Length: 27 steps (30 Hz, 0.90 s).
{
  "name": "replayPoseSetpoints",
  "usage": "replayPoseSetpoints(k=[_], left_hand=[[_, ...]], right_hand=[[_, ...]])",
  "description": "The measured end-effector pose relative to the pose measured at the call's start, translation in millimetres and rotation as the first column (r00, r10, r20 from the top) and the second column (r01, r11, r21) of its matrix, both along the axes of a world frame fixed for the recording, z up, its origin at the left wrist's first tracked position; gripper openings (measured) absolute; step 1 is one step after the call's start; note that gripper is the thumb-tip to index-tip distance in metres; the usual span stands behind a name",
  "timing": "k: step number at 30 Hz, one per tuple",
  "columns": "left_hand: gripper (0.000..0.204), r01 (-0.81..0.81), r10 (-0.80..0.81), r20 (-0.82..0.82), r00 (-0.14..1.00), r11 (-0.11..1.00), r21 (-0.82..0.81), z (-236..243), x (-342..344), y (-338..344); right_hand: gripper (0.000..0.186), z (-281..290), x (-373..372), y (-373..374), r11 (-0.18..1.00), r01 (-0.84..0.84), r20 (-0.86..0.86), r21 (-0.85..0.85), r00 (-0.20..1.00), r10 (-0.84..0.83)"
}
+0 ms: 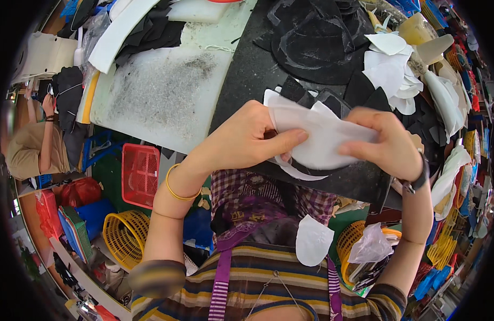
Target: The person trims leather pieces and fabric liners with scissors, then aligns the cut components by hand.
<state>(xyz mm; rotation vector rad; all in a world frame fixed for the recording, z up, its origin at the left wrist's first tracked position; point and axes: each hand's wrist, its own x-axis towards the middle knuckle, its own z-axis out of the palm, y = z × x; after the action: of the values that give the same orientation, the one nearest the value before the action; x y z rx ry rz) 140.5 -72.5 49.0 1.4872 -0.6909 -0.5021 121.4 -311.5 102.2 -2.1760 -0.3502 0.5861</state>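
A white, thin, curved-edged sheet piece [319,140] is held up between my two hands over the front of the black tabletop. My left hand [252,138] is closed on its left side, thumb lying across the top face. On the other side my right hand [383,140] pinches the piece between thumb and fingers, slightly blurred by motion. A narrow white strip [306,174] curves below the piece near my left fingers. Just behind the hands lie small black cut pieces [296,92], partly covered by the white one.
Large black cut pieces [316,40] are heaped at the back, with white cut pieces [389,72] piled to their right. A worn white board [161,96] lies at left. Below stand a red basket [140,175] and yellow baskets [125,239]. Another white piece [314,241] shows before my torso. Another person [35,144] is far left.
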Motion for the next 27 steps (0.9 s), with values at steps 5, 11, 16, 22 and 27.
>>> replayPoseSetpoints(k=[5,11,16,22,27], left_hand=[[0.021,-0.137,0.160,-0.040,0.986,0.929,0.343,-4.4,8.4,1.5],[0.022,-0.134,0.048,0.177,0.983,0.848,0.513,-25.8,25.4,-1.8],[0.021,-0.243,0.039,0.380,0.924,0.828,0.506,-13.8,25.0,6.4],[0.045,0.664,-0.790,-0.075,0.608,0.455,0.593,10.3,-13.5,44.6],[0.037,0.377,-0.373,0.406,0.834,0.923,0.075,-9.5,-34.9,29.6]], right_hand=[[0.024,-32.8,-10.1,3.7,0.957,0.244,-0.408,0.158,0.898,-0.162],[0.024,-59.9,-15.6,5.0,0.957,0.271,-0.371,0.105,0.903,-0.215],[0.026,-58.0,-15.1,8.2,0.980,0.196,-0.226,-0.011,0.955,-0.194],[0.028,-58.4,-21.3,12.4,0.968,0.252,-0.162,0.010,0.955,-0.248],[0.027,-56.1,-22.5,13.5,0.984,0.175,-0.078,-0.040,0.981,-0.178]])
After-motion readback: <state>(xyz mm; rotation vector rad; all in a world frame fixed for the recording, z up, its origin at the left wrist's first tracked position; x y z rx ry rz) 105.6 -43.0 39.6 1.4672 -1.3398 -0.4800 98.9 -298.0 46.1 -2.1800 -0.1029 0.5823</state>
